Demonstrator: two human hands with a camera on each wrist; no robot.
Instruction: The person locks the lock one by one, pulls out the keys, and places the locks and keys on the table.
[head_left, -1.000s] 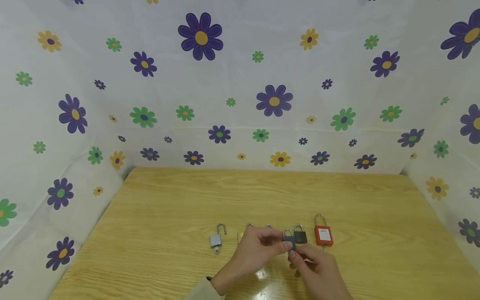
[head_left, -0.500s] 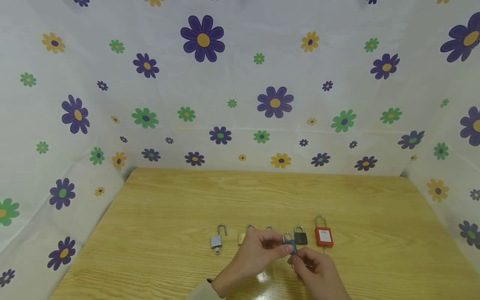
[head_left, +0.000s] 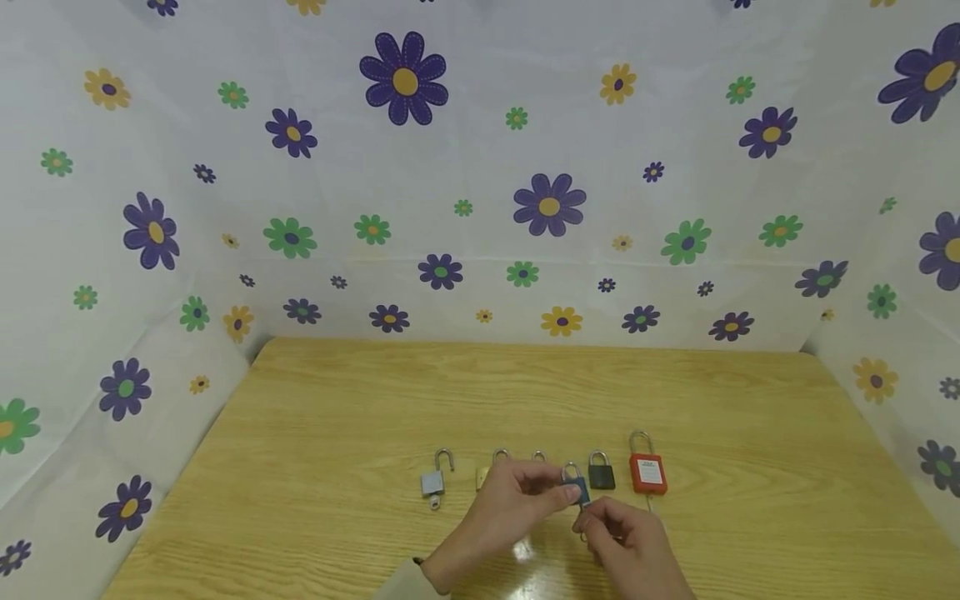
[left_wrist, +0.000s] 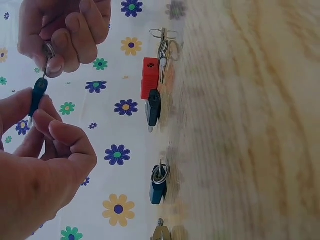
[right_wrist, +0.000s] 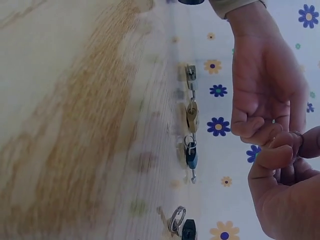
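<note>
My left hand (head_left: 513,504) pinches a small blue padlock (head_left: 576,486) between thumb and fingers, its shackle pointing away from me. My right hand (head_left: 633,542) holds a small key (left_wrist: 46,70) with a metal ring (left_wrist: 49,50) on it. In the left wrist view the key's thin blade meets the keyhole end of the padlock. Both hands are raised above the table. In the right wrist view the fingers of both hands overlap and hide the padlock.
On the wooden table (head_left: 337,417) a row holds a silver padlock (head_left: 432,482) with its shackle open, a brass padlock (head_left: 482,478), another blue padlock (right_wrist: 191,156), a black padlock (head_left: 602,477) and a red padlock (head_left: 648,473). Flowered white cloth (head_left: 465,150) surrounds the table.
The blue padlock dipped toward me, then shifted slightly left and away. My right fingers have drawn back a little from its bottom, so a sliver of key shows between.
</note>
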